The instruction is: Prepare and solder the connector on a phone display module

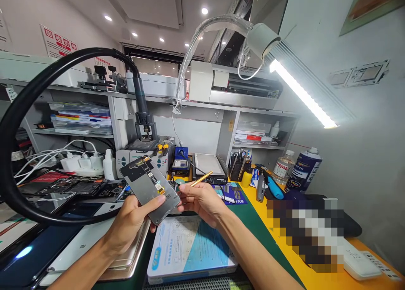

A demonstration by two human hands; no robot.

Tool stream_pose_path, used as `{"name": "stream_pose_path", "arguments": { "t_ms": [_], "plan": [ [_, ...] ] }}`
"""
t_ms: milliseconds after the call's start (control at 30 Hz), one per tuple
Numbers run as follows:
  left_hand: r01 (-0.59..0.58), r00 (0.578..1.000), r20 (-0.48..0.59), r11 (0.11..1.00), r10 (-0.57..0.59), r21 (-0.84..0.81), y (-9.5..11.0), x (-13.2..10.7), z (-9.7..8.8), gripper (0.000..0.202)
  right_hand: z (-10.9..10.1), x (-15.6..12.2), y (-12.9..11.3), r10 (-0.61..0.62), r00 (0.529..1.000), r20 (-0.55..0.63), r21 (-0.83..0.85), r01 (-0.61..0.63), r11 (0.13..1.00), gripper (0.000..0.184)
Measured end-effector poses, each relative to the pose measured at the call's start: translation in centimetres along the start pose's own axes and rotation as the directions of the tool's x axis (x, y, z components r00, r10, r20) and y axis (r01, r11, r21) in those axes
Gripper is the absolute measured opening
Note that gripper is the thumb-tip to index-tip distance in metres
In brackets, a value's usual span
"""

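Observation:
My left hand (pixel 133 216) grips a phone screen (pixel 144 194) by its lower edge, thumb pressed on its grey back. The screen is tilted, with its back toward me, and a flex cable (pixel 156 183) with a yellow end lies on it. My right hand (pixel 202 199) is closed around a slim gold-coloured tool (pixel 201 178), whose shaft points up and to the right. The tool's working tip is hidden. The right fingertips are at the screen's right edge; whether they press on it is unclear. Under both hands lies a white and blue box (pixel 190 248).
Stacked phones (pixel 76 243) lie on the left, beneath a thick black hose (pixel 9 155) that loops around. A lit lamp (pixel 303 94) hangs over the right side. Spray can (pixel 303 170), clear bottle (pixel 282 167) and soldering station (pixel 180 161) stand behind.

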State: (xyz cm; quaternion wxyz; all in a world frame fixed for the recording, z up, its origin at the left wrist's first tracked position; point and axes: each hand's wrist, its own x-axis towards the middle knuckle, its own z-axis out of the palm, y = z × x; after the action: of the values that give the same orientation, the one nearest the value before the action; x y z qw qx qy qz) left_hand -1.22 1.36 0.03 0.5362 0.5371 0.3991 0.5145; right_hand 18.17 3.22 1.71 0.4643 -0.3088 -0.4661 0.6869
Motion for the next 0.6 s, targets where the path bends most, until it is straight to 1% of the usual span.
{"name": "stream_pose_path", "arguments": {
  "t_ms": [267, 467, 600],
  "plan": [
    [-0.019, 0.999, 0.026, 1.0, 0.018, 0.003, 0.07, -0.13, 0.04, 0.026, -0.01, -0.02, 0.2, -0.013, 1.0, -0.025, -0.016, 0.012, 1.0, 0.039],
    [0.028, 0.999, 0.037, 0.999, -0.028, 0.015, 0.52, -0.34, 0.24, 0.029, -0.08, 0.14, 0.24, -0.032, 0.999, -0.037, -0.058, 0.03, 0.998, 0.041],
    [0.014, 0.998, 0.064, 1.0, -0.016, 0.024, 0.38, -0.43, 0.15, 0.03, 0.11, 0.11, 0.2, -0.031, 0.998, -0.058, -0.071, 0.027, 0.997, 0.043]
  ]
}}
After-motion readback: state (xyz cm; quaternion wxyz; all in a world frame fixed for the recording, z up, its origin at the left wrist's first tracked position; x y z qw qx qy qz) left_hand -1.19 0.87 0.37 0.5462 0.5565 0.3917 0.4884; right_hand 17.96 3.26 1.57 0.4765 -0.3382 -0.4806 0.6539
